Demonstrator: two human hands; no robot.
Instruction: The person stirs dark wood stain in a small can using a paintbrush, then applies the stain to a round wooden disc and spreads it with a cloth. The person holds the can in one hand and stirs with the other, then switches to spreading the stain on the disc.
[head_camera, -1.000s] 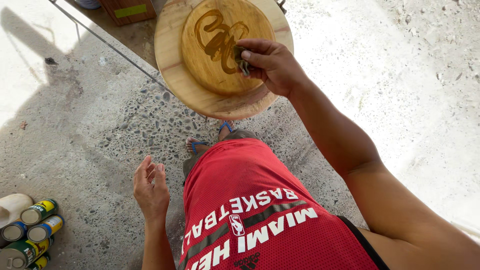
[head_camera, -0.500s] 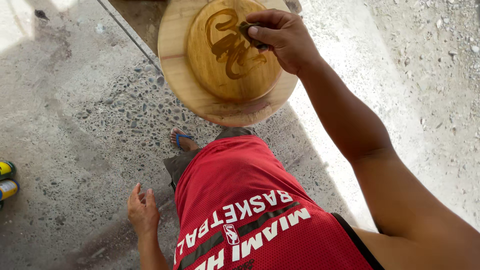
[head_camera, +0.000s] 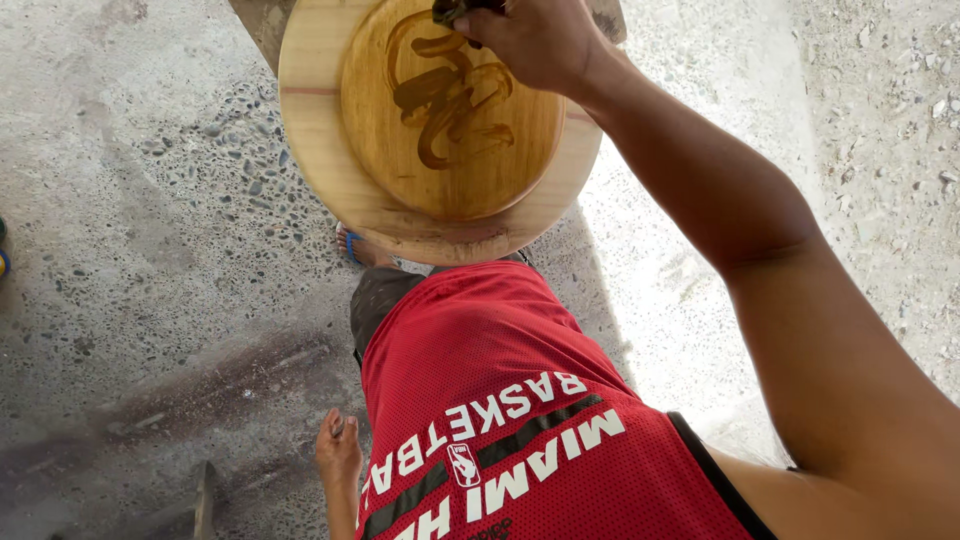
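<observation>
A round wooden piece (head_camera: 330, 180), made of a pale outer disc and a darker raised inner disc, stands in front of me. Wet dark-brown streaks (head_camera: 445, 95) curl across the inner disc. My right hand (head_camera: 535, 40) reaches over its top edge and is closed around a small dark applicator (head_camera: 455, 10), which touches the wood near the streaks. My left hand (head_camera: 338, 455) hangs loose by my side next to my red printed shirt (head_camera: 520, 420), fingers apart and holding nothing.
Rough grey concrete floor (head_camera: 150, 250) with exposed pebbles lies all around. My foot in a blue sandal (head_camera: 357, 247) shows under the disc. Bright sunlit ground (head_camera: 700, 150) and gravel are on the right. A dark stick-like object (head_camera: 205, 500) lies at the bottom left.
My right hand has moved up across the inner disc, leaving more brown streaks. The view has shifted, so the cans at the left have gone out of sight. My left hand dropped lower.
</observation>
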